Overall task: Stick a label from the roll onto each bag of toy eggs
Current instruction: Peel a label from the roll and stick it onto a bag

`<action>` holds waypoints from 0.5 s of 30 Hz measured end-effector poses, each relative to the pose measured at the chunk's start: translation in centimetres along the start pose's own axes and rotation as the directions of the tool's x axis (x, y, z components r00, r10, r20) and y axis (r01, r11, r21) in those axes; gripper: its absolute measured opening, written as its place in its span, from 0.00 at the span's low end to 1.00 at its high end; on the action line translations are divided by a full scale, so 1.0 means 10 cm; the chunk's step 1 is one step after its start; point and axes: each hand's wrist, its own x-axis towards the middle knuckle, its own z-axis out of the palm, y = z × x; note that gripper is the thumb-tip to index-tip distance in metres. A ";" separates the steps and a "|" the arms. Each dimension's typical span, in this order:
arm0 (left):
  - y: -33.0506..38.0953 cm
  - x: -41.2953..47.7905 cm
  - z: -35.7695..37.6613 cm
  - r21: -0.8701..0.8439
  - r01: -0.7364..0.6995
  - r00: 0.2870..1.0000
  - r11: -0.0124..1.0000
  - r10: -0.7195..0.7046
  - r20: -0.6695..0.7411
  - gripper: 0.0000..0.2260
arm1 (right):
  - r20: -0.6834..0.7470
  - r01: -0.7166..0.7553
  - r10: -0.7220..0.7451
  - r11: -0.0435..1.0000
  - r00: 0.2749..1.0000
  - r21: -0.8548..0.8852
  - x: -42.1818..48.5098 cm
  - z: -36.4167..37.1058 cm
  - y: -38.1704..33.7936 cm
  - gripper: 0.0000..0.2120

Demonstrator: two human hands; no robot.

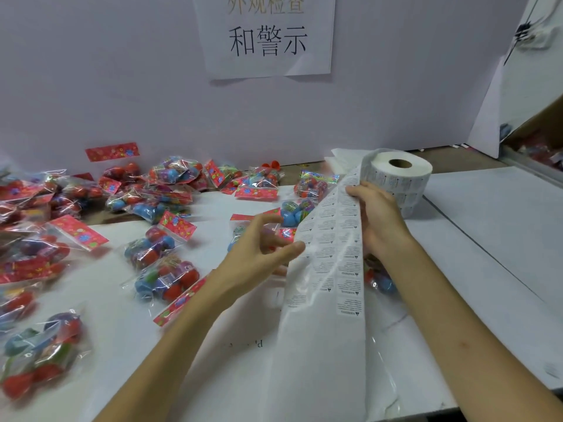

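Where the strip (332, 254) peels off it, the 1 roll (399, 175) stands on end on the table (487, 239), right of centre and near the back wall (122, 86). The strip runs down toward the near edge, printed side up, its lower end blank. The right hand (377, 214) grips it just beside the roll, fingers curled over its top. The left hand (262, 248) has its thumb on the strip's left edge and its fingers curled; whether it pinches anything I cannot tell. Bags (164, 275) of eggs number at least 15, too blurred and overlapped for an exact count. They spread from the strip across the left half to the table's left edge, and 1 more (380, 281) shows under the right wrist. Right of the roll the table lies bare to its edge. 1 sign (265, 35) hangs on the wall.
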 end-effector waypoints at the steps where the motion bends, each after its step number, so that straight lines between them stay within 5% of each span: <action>1: 0.01 0.00 0.00 -0.045 0.056 0.997 0.997 -0.053 0.057 0.35 | -0.002 -0.009 0.009 1.000 1.000 0.023 0.01 -0.01 0.00 0.05; 5: 0.01 -0.02 -0.03 -0.170 0.140 0.969 0.975 -0.100 0.225 0.31 | -0.010 -0.004 0.005 0.998 1.000 0.062 0.04 0.00 0.02 0.06; 9: 0.02 -0.03 -0.04 -0.213 0.066 0.988 0.975 -0.035 0.147 0.31 | -0.196 0.155 -0.168 0.985 0.966 -0.082 -0.01 0.04 0.05 0.21; 12: 0.01 -0.02 -0.05 -0.234 0.040 0.997 0.971 -0.022 0.079 0.32 | -0.188 0.525 -0.654 0.719 0.733 -0.455 -0.13 0.05 -0.02 0.16; 15: 0.00 -0.02 -0.05 -0.258 0.013 0.999 0.966 0.000 0.051 0.31 | 0.146 0.745 -0.762 0.541 0.630 -0.391 -0.28 0.07 -0.12 0.05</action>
